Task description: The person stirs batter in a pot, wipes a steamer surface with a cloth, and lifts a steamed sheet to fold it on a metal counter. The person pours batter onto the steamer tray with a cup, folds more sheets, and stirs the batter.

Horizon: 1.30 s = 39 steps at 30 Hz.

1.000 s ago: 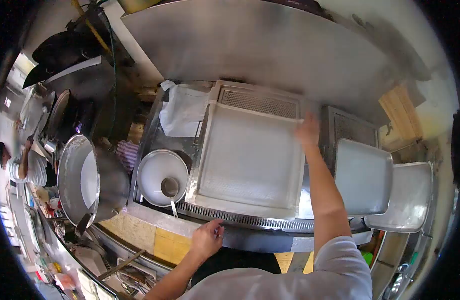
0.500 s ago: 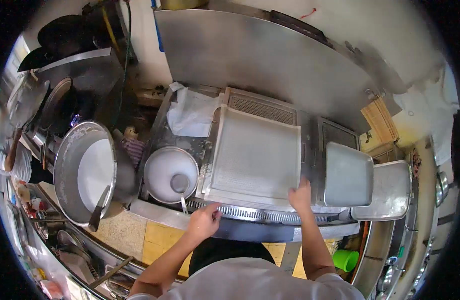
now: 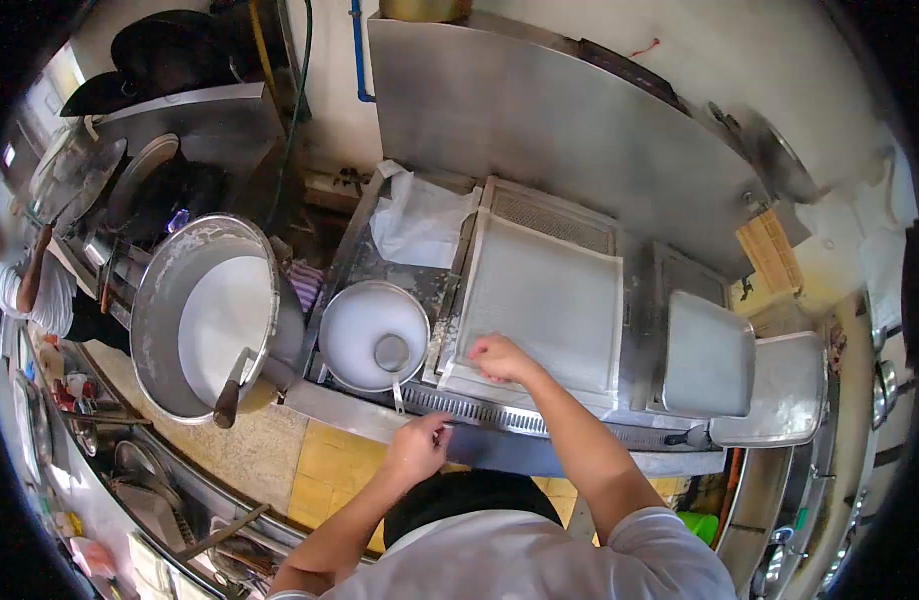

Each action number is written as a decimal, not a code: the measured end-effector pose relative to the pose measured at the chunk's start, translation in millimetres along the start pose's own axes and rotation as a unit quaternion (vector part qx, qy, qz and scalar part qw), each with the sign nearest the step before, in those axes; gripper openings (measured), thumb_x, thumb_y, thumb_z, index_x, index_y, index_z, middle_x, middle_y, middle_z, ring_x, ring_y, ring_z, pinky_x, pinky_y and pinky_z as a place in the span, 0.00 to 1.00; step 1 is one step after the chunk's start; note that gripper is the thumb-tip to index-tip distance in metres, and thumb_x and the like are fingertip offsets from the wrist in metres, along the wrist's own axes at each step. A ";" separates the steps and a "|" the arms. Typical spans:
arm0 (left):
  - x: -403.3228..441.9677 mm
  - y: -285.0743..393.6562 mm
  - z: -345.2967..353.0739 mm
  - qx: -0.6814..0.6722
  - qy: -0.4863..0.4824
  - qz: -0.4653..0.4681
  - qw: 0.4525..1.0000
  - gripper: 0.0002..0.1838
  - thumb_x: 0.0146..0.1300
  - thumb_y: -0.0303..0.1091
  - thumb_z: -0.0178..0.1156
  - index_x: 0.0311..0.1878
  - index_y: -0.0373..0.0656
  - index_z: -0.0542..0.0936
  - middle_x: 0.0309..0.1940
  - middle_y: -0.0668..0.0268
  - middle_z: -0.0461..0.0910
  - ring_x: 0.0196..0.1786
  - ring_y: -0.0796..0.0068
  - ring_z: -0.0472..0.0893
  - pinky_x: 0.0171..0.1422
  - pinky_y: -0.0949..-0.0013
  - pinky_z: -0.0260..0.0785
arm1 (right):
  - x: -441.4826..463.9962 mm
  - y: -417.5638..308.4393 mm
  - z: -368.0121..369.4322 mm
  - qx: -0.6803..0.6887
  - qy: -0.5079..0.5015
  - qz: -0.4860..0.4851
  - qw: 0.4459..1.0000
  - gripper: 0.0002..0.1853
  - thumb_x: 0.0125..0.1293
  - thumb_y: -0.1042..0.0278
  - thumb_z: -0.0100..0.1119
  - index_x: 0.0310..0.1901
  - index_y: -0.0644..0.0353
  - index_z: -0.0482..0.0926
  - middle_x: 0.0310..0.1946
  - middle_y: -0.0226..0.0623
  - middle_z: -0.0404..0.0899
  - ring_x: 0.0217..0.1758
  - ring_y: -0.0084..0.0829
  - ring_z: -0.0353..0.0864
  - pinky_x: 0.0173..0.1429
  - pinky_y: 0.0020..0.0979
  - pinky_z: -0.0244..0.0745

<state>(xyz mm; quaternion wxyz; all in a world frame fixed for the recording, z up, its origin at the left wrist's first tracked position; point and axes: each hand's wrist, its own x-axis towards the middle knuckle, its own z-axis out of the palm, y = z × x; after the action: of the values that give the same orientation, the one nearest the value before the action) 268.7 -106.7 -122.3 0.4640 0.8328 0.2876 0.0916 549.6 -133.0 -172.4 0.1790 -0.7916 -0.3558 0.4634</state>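
A white cloth sheet (image 3: 544, 290) lies flat over a perforated rack on the steel counter. My right hand (image 3: 499, 358) is over the sheet's lower left part, fingers curled together; whether it touches the cloth, or holds anything, I cannot tell. Just off the counter's front edge, my left hand (image 3: 419, 447) is closed, thumb against fingers, its inside hidden. Beyond it stands a steel bowl (image 3: 329, 350) of white liquid, a round ladle (image 3: 391, 353) resting in it with the handle over the rim.
A large pot (image 3: 151, 330) of white liquid stands at left, with a wooden-handled tool (image 3: 229, 398) on its rim. Crumpled white cloth (image 3: 419, 225) lies behind the bowl. Two metal trays, one pale-filled (image 3: 709, 355), sit at right. Another person (image 3: 39, 280) stands far left.
My right hand has moved left from the sheet's lower right corner to its lower left part. My left hand stays closed near the counter's front edge. The view has shifted slightly.
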 end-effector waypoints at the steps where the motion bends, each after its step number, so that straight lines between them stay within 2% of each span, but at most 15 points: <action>1: -3.0 -2.8 4.9 0.000 0.001 -0.008 1.000 0.13 0.65 0.31 0.66 0.52 0.43 0.85 0.39 0.50 0.88 0.42 0.47 0.88 0.49 0.49 0.81 | 8.5 28.0 0.4 -0.066 0.016 -0.040 0.997 0.13 0.69 0.61 0.61 0.46 0.60 0.88 0.29 0.41 0.86 0.28 0.32 0.84 0.33 0.39 0.79; 4: -7.7 -0.3 18.2 0.004 0.008 -0.023 1.000 0.13 0.66 0.32 0.66 0.52 0.43 0.85 0.40 0.49 0.88 0.43 0.47 0.88 0.49 0.49 0.81 | -19.1 95.1 -15.7 -0.204 0.106 -0.098 0.968 0.14 0.66 0.61 0.60 0.45 0.58 0.88 0.37 0.50 0.89 0.40 0.49 0.88 0.48 0.48 0.82; 6: -6.9 13.3 26.1 0.009 0.015 -0.023 1.000 0.13 0.66 0.33 0.66 0.52 0.42 0.85 0.40 0.50 0.88 0.43 0.46 0.88 0.50 0.49 0.80 | -69.1 113.9 -40.9 -0.244 0.124 0.022 0.962 0.15 0.65 0.62 0.58 0.47 0.56 0.89 0.44 0.52 0.88 0.50 0.56 0.86 0.56 0.51 0.81; 10: 1.6 44.4 55.3 0.025 0.007 -0.016 1.000 0.14 0.66 0.34 0.66 0.53 0.43 0.85 0.39 0.50 0.88 0.43 0.46 0.88 0.50 0.50 0.81 | -152.3 178.7 -67.7 -0.231 0.210 0.120 0.943 0.17 0.65 0.62 0.58 0.48 0.60 0.89 0.45 0.54 0.88 0.50 0.55 0.88 0.59 0.48 0.82; 13: 8.2 69.0 90.5 0.021 -0.017 0.013 1.000 0.14 0.66 0.34 0.66 0.54 0.43 0.85 0.40 0.50 0.89 0.43 0.47 0.88 0.50 0.50 0.81 | -192.4 225.9 -79.8 -0.093 0.258 0.016 0.961 0.15 0.63 0.66 0.60 0.46 0.64 0.89 0.44 0.55 0.88 0.48 0.52 0.89 0.59 0.46 0.82; 19: 17.6 125.0 166.7 0.019 -0.089 0.038 0.995 0.16 0.67 0.34 0.65 0.56 0.42 0.84 0.40 0.49 0.88 0.42 0.49 0.89 0.50 0.52 0.81 | -224.3 327.8 -136.0 0.000 0.518 0.066 0.853 0.10 0.59 0.69 0.61 0.38 0.63 0.88 0.39 0.56 0.87 0.45 0.57 0.87 0.55 0.49 0.81; 22: 17.0 141.2 196.5 0.012 -0.106 0.093 0.990 0.15 0.68 0.33 0.64 0.56 0.42 0.85 0.40 0.49 0.88 0.42 0.48 0.89 0.50 0.52 0.82 | -214.2 408.6 -154.9 -0.116 0.525 0.104 0.837 0.10 0.56 0.76 0.61 0.39 0.66 0.87 0.39 0.59 0.87 0.45 0.60 0.87 0.51 0.48 0.82; 25: 8.9 150.0 215.5 0.003 -0.109 0.075 0.991 0.14 0.68 0.33 0.66 0.54 0.42 0.86 0.44 0.51 0.89 0.44 0.53 0.89 0.52 0.55 0.82 | -213.6 453.3 -168.6 -0.184 0.415 0.015 0.891 0.07 0.60 0.78 0.58 0.36 0.65 0.85 0.30 0.53 0.86 0.31 0.53 0.86 0.37 0.46 0.81; 26: 7.4 148.0 217.4 -0.008 -0.112 0.061 0.992 0.14 0.68 0.34 0.66 0.54 0.42 0.86 0.45 0.52 0.89 0.45 0.54 0.89 0.52 0.56 0.82 | -210.5 456.6 -173.9 0.049 0.403 0.034 0.913 0.05 0.62 0.75 0.59 0.34 0.64 0.84 0.28 0.49 0.84 0.27 0.48 0.83 0.32 0.44 0.78; 28: 3.1 137.6 224.0 -0.033 -0.119 0.032 0.992 0.13 0.69 0.35 0.66 0.54 0.41 0.85 0.46 0.53 0.89 0.45 0.57 0.89 0.52 0.57 0.82 | -221.5 442.6 -184.2 0.489 0.308 0.073 0.813 0.08 0.66 0.70 0.60 0.29 0.60 0.82 0.23 0.39 0.80 0.19 0.38 0.77 0.23 0.41 0.72; 31: 4.8 112.7 229.4 -0.102 -0.129 -0.059 0.985 0.14 0.71 0.34 0.64 0.56 0.40 0.85 0.42 0.54 0.89 0.42 0.61 0.90 0.47 0.60 0.84 | -247.9 362.6 -180.9 0.603 0.243 0.139 0.747 0.14 0.70 0.66 0.61 0.24 0.56 0.77 0.16 0.32 0.72 0.13 0.27 0.68 0.17 0.33 0.62; 33: 11.8 101.4 227.4 -0.207 -0.153 -0.184 0.949 0.14 0.73 0.34 0.62 0.57 0.41 0.84 0.45 0.58 0.88 0.46 0.63 0.89 0.48 0.60 0.85 | -246.8 316.0 -145.8 0.489 0.204 0.040 0.847 0.16 0.72 0.63 0.62 0.26 0.59 0.79 0.18 0.34 0.76 0.14 0.28 0.71 0.18 0.35 0.67; 35: 17.2 80.6 228.0 -0.334 -0.165 -0.274 0.887 0.14 0.75 0.34 0.60 0.59 0.40 0.83 0.48 0.61 0.87 0.48 0.65 0.88 0.49 0.60 0.85 | -242.4 246.7 -101.6 0.410 0.158 0.052 0.897 0.14 0.73 0.64 0.62 0.29 0.62 0.82 0.20 0.36 0.79 0.16 0.29 0.75 0.20 0.37 0.72; 38: 17.7 39.4 219.6 -0.523 -0.159 -0.305 0.780 0.15 0.76 0.34 0.58 0.61 0.39 0.81 0.50 0.63 0.85 0.50 0.66 0.87 0.49 0.60 0.85 | -226.3 160.4 -18.3 0.312 -0.001 -0.094 0.945 0.09 0.71 0.70 0.63 0.44 0.67 0.87 0.31 0.39 0.86 0.31 0.28 0.85 0.37 0.31 0.83; 39: 14.4 30.5 211.6 -0.568 -0.154 -0.287 0.756 0.15 0.76 0.34 0.58 0.61 0.39 0.81 0.50 0.63 0.85 0.50 0.67 0.86 0.49 0.61 0.84 | -232.2 122.2 0.0 0.149 0.049 -0.198 0.968 0.13 0.70 0.64 0.62 0.47 0.63 0.89 0.38 0.45 0.89 0.41 0.36 0.89 0.47 0.37 0.84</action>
<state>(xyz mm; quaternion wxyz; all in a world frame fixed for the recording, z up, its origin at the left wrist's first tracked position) 381.2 -263.3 -215.7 0.8941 0.2978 0.3332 -0.0291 524.5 -385.8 -106.5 0.4000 -0.6915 -0.4232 0.4275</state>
